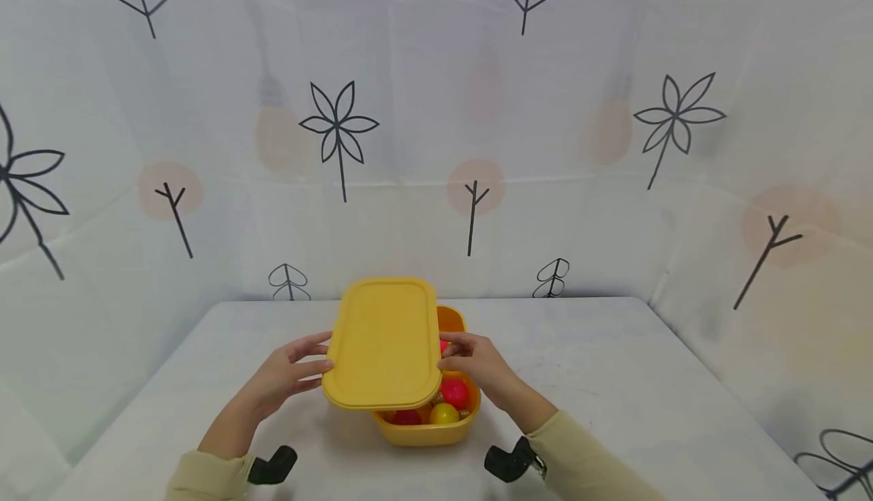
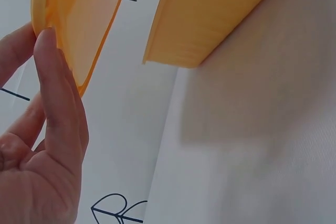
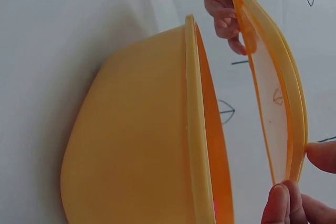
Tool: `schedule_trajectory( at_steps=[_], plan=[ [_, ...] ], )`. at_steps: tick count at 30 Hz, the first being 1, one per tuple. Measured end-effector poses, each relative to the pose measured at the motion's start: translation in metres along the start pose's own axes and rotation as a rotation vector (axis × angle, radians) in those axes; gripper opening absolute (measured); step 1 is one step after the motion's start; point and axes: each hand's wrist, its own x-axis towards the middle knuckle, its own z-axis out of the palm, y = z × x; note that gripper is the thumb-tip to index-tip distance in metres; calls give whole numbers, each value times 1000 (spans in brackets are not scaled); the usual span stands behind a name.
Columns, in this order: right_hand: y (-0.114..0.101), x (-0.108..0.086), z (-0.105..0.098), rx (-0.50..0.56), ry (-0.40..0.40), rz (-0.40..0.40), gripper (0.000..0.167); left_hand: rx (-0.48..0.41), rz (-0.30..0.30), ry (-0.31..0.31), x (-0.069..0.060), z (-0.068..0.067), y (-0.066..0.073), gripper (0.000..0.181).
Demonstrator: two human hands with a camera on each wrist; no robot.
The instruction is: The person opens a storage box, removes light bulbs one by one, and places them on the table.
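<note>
On the tabletop (image 1: 580,380), the box (image 1: 426,435) sits partly beneath the raised lid (image 1: 385,342), which your left hand (image 1: 281,377) and right hand (image 1: 489,370) pinch at opposite edges, where uneven finger pressure could let it slip and strike the contents (image 1: 455,392).

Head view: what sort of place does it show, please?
Probably a curtained recording booth: a white table stands before a plant-printed cloth backdrop, and black wrist devices suggest filming.

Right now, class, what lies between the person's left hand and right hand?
In the head view, the yellow lid lies between the left hand and the right hand, each holding one edge.
</note>
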Motion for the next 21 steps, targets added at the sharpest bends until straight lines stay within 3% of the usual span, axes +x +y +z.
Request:
schedule_trajectory(
  at_steps=[21],
  plan=[
    [-1,1,28,79,-58,-52,48,58,9,6,-9,-31,-11,69]
  ],
)
